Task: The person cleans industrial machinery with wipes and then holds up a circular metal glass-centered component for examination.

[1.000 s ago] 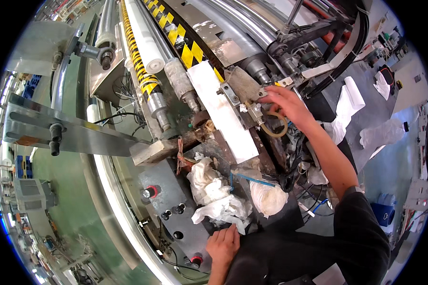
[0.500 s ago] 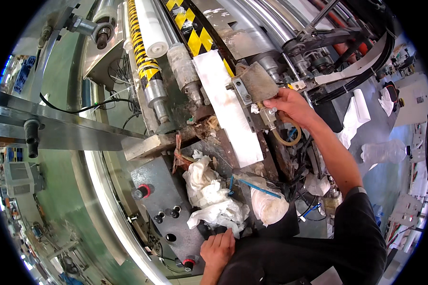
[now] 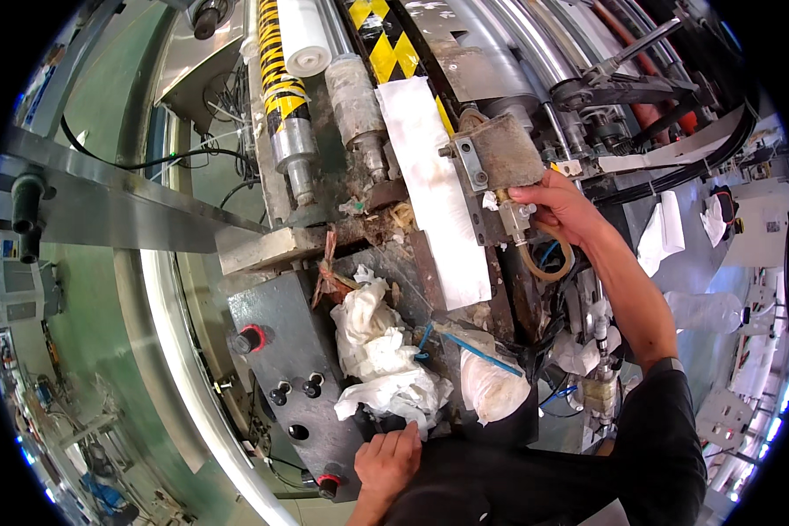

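Note:
My right hand (image 3: 557, 206) is closed at the lower right corner of a grimy metal plate (image 3: 501, 151), beside a small metal valve fitting (image 3: 517, 219). Its fingertips are partly hidden, so what they grip is unclear. A yellowish hose (image 3: 550, 277) loops down from the fitting. To the left of the plate, a long white paper strip (image 3: 434, 197) lies along the machine. My left hand (image 3: 387, 463) is curled at the near edge, its fingertips close to crumpled white paper (image 3: 368, 337); its palm is hidden. Right of this heap sits a stained, whitish wrapped bundle (image 3: 491, 386) with a blue strip across it.
Rollers (image 3: 311, 60) and yellow-black striped bars (image 3: 282, 96) run toward the far side. A grey metal block (image 3: 276, 342) with red-ringed black knobs stands at left, near a wide metal beam (image 3: 123, 197). At right are black cables (image 3: 719, 162) and a clear plastic bottle (image 3: 706, 311).
The view has shifted slightly, so the rollers and plate appear farther right and lower. My right hand stays at the plate's corner, and my left hand remains curled beside the crumpled paper.

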Action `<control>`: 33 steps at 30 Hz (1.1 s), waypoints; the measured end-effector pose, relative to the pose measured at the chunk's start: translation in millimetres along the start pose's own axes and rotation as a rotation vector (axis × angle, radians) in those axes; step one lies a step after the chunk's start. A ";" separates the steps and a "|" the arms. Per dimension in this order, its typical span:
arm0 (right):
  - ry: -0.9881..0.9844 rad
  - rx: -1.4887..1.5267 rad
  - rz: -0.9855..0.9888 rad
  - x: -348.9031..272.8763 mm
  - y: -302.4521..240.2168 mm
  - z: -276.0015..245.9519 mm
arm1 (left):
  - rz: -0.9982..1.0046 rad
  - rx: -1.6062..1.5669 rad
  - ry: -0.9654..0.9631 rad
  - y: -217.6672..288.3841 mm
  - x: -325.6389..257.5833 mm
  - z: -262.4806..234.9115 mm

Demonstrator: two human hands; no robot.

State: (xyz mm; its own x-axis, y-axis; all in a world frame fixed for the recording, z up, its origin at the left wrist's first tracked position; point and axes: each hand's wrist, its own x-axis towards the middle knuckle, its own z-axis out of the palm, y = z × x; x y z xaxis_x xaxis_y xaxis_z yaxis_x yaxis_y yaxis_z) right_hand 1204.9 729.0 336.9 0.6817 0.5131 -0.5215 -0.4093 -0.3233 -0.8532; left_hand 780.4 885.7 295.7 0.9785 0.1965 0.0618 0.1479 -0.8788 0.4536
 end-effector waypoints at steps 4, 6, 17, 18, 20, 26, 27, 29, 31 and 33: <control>-0.009 0.032 0.096 -4.6 -1.8 -2.9 | 0.018 -0.004 0.010 -4.3 -5.2 4.1; 0.023 0.010 0.108 -8.9 -7.1 -0.6 | 0.030 -0.007 0.022 -4.5 -3.9 4.2; -0.014 0.090 0.091 -10.0 -4.4 3.7 | 0.057 0.012 0.040 2.8 3.8 3.7; -0.009 0.077 0.076 -12.7 -5.5 5.6 | 0.049 0.027 0.026 3.3 2.4 2.8; -0.005 0.046 0.046 -17.7 -8.6 12.2 | 0.055 0.013 0.058 2.3 1.9 3.9; 0.129 -0.096 -0.094 -16.0 1.2 13.6 | 0.043 -0.020 0.113 1.8 -3.8 4.4; 0.181 -0.152 -0.181 -13.1 5.8 14.3 | 0.039 -0.025 0.114 1.5 -4.6 4.8; 0.186 -0.130 -0.221 -11.4 16.2 3.5 | 0.038 -0.030 0.121 1.3 -5.1 5.5; 0.228 -0.026 -0.305 -19.0 21.7 -5.8 | 0.042 -0.024 0.135 0.3 -5.8 6.6; 0.291 0.061 -0.299 -36.3 28.8 -23.6 | 0.057 -0.046 0.166 0.4 -6.9 9.9</control>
State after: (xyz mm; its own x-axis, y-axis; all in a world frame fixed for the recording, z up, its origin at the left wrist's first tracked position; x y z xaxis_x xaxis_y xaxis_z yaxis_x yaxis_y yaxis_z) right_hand 1182.7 682.3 331.5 0.9151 0.3288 -0.2334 -0.1964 -0.1420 -0.9702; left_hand 775.1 879.7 286.6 0.9475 0.2195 0.2326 0.0825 -0.8704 0.4853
